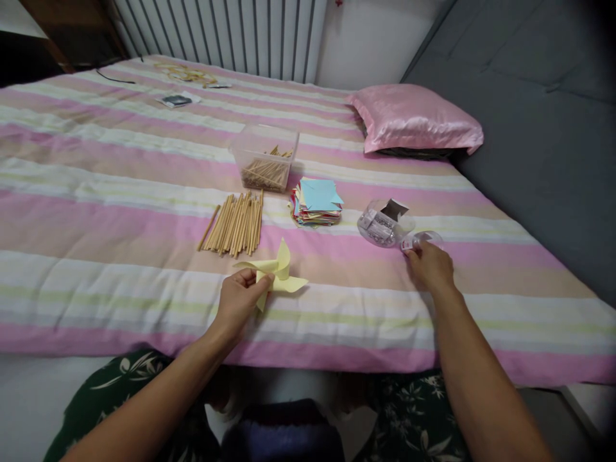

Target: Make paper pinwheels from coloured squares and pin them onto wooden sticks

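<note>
Between the thumb and fingers of my left hand (243, 292) is a yellow paper pinwheel (283, 269), its pointed blades curled and folded in to the middle. My right hand (430, 264) rests low at a small round clear plastic container (433, 237), fingers bent together at its near edge; whatever they pinch is too small or hidden. Touching that container on the left is a larger clear round box (382, 224) with small silvery pieces inside and a dark flap on top. A row of thin wooden sticks (235, 224) lies just beyond my left hand.
Behind the sticks stands a clear plastic bin (264, 138) with more thin sticks. A stack of coloured paper (320, 196), light blue on top, sits between bin and round box. Farther back are a pink pillow (418, 119) and yellow strips (185, 72) on the striped bedspread (120, 237).
</note>
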Demonstrator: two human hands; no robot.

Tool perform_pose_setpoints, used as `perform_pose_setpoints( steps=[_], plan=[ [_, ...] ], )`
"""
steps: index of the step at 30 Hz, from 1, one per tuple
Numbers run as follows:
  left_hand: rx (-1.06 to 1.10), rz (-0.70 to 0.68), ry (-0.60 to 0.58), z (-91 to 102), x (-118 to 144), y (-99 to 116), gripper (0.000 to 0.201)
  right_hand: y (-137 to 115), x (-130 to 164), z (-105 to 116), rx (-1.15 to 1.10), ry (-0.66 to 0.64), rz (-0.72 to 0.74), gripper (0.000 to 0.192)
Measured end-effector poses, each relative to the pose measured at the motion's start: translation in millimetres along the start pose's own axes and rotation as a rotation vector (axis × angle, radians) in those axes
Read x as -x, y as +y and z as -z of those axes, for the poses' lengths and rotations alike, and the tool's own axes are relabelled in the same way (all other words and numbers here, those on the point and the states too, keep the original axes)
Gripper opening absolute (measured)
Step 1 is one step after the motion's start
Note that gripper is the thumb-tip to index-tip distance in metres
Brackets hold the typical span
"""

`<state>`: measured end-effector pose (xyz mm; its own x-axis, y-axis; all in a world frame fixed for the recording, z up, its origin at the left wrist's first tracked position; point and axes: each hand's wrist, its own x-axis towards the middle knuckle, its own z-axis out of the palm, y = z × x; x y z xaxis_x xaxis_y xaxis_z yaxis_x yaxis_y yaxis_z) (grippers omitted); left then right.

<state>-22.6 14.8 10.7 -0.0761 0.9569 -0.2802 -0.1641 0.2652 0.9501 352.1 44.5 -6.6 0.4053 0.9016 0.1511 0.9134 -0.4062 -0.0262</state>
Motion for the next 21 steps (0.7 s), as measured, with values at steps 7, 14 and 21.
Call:
perform_pose_setpoints(
  steps=[7, 14, 21],
  plan=[
    [-0.010, -0.005, 0.006, 0.9, -0.5, -1.1, 0.018, -1.1, -0.9, -0.2, 0.029, -0.007, 0.051, 0.024],
    [-0.015, -0.004, 0.001, 1.0, -1.1, -2.1, 0.018, 0.7, -1.6, -2.9, 0.013, 0.028, 0.017, 0.024],
    [0.024, -0.001, 0.000, -0.2, -0.5, -1.0, 0.018, 2.3, -2.6, -2.9, -0.074, 0.060, -0.068, 0.020]
  ],
)
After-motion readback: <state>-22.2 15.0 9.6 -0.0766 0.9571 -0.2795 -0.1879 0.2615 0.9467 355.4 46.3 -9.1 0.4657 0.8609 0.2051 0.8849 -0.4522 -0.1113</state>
